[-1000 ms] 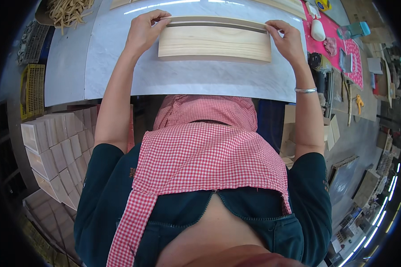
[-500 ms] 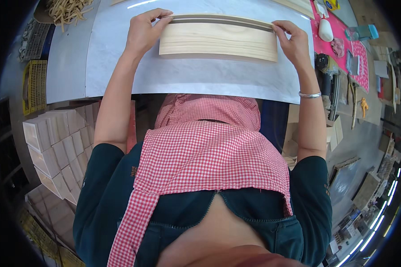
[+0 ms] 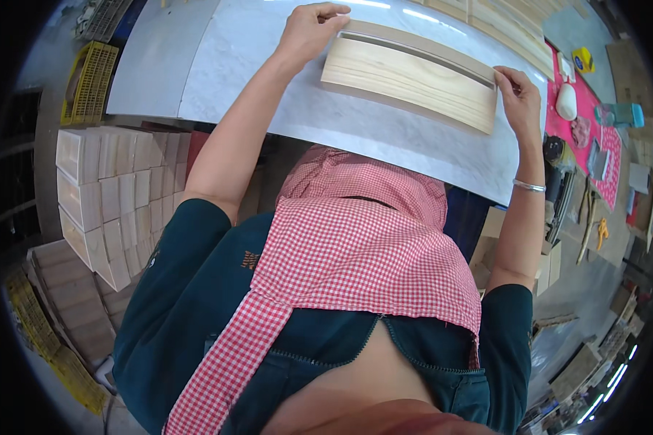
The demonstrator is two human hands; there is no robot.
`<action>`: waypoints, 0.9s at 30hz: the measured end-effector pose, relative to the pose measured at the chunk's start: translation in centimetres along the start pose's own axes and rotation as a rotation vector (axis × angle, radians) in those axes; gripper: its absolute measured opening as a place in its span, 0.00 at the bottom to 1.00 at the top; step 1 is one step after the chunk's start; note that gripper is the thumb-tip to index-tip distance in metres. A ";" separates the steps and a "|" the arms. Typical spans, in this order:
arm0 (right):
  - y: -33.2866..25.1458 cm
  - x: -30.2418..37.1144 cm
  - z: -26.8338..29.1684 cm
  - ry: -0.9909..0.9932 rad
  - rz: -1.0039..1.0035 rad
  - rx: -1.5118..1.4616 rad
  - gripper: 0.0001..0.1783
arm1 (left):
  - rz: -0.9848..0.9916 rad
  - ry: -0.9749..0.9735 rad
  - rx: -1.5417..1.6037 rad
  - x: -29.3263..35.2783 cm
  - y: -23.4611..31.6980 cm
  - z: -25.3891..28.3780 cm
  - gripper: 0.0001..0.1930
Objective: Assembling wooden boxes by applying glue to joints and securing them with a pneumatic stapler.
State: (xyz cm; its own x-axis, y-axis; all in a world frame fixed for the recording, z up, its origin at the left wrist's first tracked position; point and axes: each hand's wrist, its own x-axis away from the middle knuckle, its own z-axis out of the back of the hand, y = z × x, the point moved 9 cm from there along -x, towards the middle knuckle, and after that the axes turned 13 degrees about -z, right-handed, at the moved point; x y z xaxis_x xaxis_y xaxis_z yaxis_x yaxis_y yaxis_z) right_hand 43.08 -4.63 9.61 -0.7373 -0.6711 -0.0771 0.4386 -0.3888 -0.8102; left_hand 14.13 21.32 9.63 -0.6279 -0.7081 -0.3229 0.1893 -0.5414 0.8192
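A long, pale wooden piece (image 3: pixel 410 78), box-like in shape, lies on the white marbled table (image 3: pixel 283 119). Along its far side runs a thin wooden strip (image 3: pixel 421 48), with a narrow dark gap between the two. My left hand (image 3: pixel 312 32) pinches the strip's left end between thumb and fingers. At the opposite end, my right hand (image 3: pixel 519 94) is closed on the strip's right corner, a silver bangle on that wrist. Whether the strip is joined to the box-like piece underneath cannot be seen.
Stacked wooden boxes (image 3: pixel 123 188) stand at the left below the table, near a yellow crate (image 3: pixel 88 83). To the right, a pink cloth (image 3: pixel 584 145) carries a white bottle (image 3: pixel 567 101) and a teal container (image 3: pixel 620 114). Long wooden boards (image 3: pixel 511 32) lie at the far edge.
The whole view has turned, so table and wooden piece now slant down to the right. Both hands keep their hold at the strip's ends, and more of the strip's face shows.
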 end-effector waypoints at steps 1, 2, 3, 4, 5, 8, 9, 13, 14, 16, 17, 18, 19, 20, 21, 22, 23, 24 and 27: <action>-0.2 0.1 -0.2 -0.006 0.004 -0.004 0.08 | 0.003 0.006 -0.006 0.1 0.2 0.1 0.12; -0.1 0.2 -0.1 -0.005 -0.017 -0.030 0.08 | 0.060 0.008 0.010 0.2 0.0 0.3 0.12; -0.1 0.4 -0.1 -0.004 -0.039 -0.056 0.08 | 0.116 0.010 0.026 0.4 -0.1 0.4 0.12; 0.0 0.5 0.0 -0.002 -0.062 -0.082 0.08 | 0.173 0.013 0.043 0.7 -0.3 0.5 0.11; 0.2 0.5 0.0 -0.001 -0.085 -0.107 0.08 | 0.229 0.015 0.060 1.0 -0.6 0.6 0.11; 0.4 0.8 0.1 0.000 -0.087 -0.077 0.08 | 0.260 0.032 0.084 1.3 -0.4 0.5 0.11; 0.5 0.8 0.2 0.002 -0.088 -0.061 0.08 | 0.275 0.040 0.097 1.4 -0.4 0.5 0.11; 0.6 0.8 0.2 0.004 -0.099 -0.030 0.08 | 0.292 0.052 0.129 1.7 -0.6 0.4 0.11; 0.6 0.8 0.2 0.005 -0.103 -0.021 0.08 | 0.292 0.055 0.140 1.7 -0.7 0.4 0.11; 0.6 0.8 0.1 0.004 -0.108 -0.012 0.08 | 0.294 0.057 0.150 1.8 -0.7 0.4 0.12; 0.6 0.8 0.1 0.011 -0.108 -0.003 0.08 | 0.300 0.060 0.149 1.9 -0.7 0.4 0.12; 0.6 0.9 0.1 0.017 -0.108 0.007 0.08 | 0.306 0.064 0.148 2.0 -0.6 0.5 0.12; 0.6 0.9 0.2 0.023 -0.109 0.017 0.08 | 0.312 0.068 0.147 2.1 -0.5 0.5 0.12; 0.6 0.9 0.2 0.029 -0.110 0.027 0.08 | 0.318 0.071 0.146 2.1 -0.5 0.6 0.12; 0.5 0.9 0.2 0.027 -0.110 0.028 0.08 | 0.319 0.071 0.146 2.1 -0.5 0.6 0.12; 0.3 1.0 0.2 0.033 -0.109 0.046 0.08 | 0.320 0.068 0.148 2.1 -0.5 0.5 0.12; 0.2 1.1 0.2 0.040 -0.109 0.064 0.08 | 0.321 0.065 0.149 2.1 -0.5 0.5 0.13; 0.0 1.2 0.3 0.046 -0.109 0.082 0.08 | 0.322 0.062 0.150 2.1 -0.5 0.4 0.13; -0.1 1.4 0.2 0.053 -0.115 0.101 0.08 | 0.337 0.030 0.205 1.7 -2.9 -0.4 0.15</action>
State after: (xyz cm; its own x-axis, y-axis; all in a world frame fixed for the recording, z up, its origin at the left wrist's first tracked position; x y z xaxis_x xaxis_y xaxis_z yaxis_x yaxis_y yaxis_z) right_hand 42.08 -5.65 9.69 -0.8103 -0.5857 -0.0198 0.3972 -0.5240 -0.7534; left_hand 12.83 21.54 6.57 -0.5333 -0.8454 -0.0311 0.2244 -0.1769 0.9583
